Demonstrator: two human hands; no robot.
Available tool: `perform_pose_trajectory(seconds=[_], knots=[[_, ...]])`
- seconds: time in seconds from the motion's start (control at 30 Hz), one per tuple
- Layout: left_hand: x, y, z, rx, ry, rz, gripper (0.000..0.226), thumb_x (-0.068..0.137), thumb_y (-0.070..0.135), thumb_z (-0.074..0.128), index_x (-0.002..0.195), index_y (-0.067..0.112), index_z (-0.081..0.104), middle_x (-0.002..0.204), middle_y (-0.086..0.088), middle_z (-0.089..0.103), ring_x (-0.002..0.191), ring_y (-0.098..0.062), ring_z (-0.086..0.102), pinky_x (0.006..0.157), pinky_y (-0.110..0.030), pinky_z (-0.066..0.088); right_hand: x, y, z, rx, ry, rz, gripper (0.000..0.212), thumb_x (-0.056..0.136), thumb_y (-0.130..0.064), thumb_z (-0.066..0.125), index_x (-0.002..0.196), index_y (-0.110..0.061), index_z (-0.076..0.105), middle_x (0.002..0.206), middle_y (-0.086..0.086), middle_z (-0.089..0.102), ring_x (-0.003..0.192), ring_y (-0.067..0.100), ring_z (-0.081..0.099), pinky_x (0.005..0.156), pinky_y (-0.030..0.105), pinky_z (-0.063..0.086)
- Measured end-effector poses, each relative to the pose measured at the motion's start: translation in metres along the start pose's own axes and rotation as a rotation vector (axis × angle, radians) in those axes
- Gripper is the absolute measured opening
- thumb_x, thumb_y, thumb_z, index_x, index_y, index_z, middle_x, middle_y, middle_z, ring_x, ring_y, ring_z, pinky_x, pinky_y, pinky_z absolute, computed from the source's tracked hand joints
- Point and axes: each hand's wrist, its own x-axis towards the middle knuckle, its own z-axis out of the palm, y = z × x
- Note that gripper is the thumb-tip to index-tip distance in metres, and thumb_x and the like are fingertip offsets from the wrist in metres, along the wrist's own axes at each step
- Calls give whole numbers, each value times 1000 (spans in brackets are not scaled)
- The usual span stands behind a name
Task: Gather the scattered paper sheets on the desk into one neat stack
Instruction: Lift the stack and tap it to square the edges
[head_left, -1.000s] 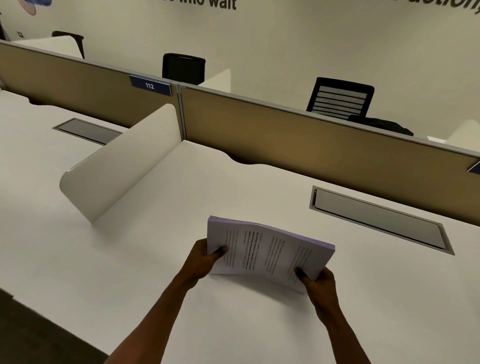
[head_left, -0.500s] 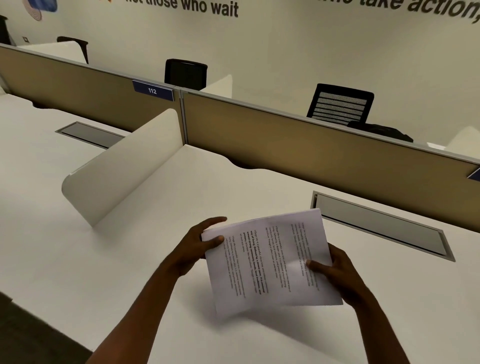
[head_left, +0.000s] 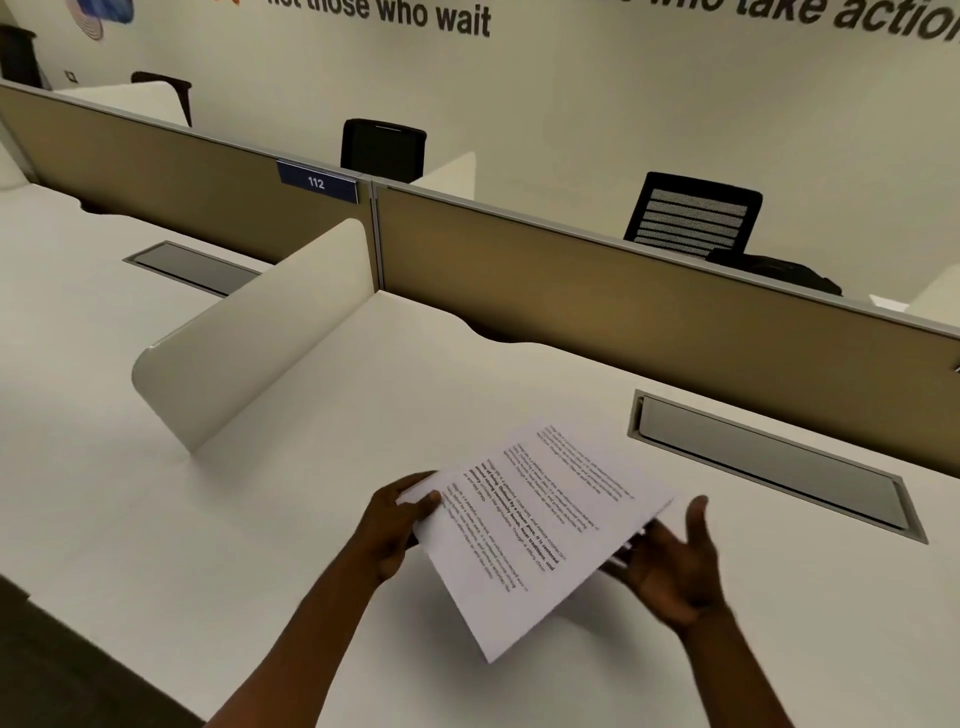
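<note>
A stack of white printed paper sheets (head_left: 535, 525) hovers just above the white desk (head_left: 260, 545), turned at an angle with one corner pointing toward me. My left hand (head_left: 395, 525) pinches the stack's left corner, thumb on top. My right hand (head_left: 670, 566) is under the stack's right edge, palm up, fingers spread beneath the sheets and thumb raised clear of them. The underside of the stack is hidden.
A white curved divider (head_left: 249, 353) stands on the desk to the left. A tan partition (head_left: 649, 322) with a "112" label (head_left: 317, 182) closes the back. A grey cable flap (head_left: 769, 462) lies at the right, another (head_left: 192, 265) at the left. Black chairs stand beyond.
The stack has rotated clockwise and tilted flatter, one corner now pointing at me. My right thumb has lifted off the top and the hand has slid under the right edge.
</note>
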Motion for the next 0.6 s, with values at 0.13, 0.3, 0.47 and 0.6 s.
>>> perform_pose_trajectory(seconds=[0.13,0.3,0.47,0.6], knots=[[0,-42,3,98,200,-70,28,85,4,71,111,13,67,106,-16,71,89,-28,68,61,-35,60,8,61,13,-284,269,33,40,92,-26,62,131,-18,57,119,17,69,105,40,67,76,49,58],[-6,-67,-3,615,277,-19,35,81,24,72,115,21,69,109,-6,73,98,-24,68,86,-41,58,16,94,8,-378,474,-61,55,85,15,48,128,-20,51,123,15,63,110,38,61,89,60,53],[0,-58,0,882,326,25,45,81,29,76,123,16,65,113,-8,71,102,-24,67,90,-30,51,28,99,6,-399,636,-142,51,87,9,56,131,-12,43,127,15,57,106,30,58,98,51,49],[10,-53,-2,1042,233,-26,44,82,40,73,121,22,66,109,-6,72,99,-20,68,83,-25,50,33,103,9,-385,735,-176,42,89,0,62,126,-16,48,120,12,60,96,25,60,89,43,50]])
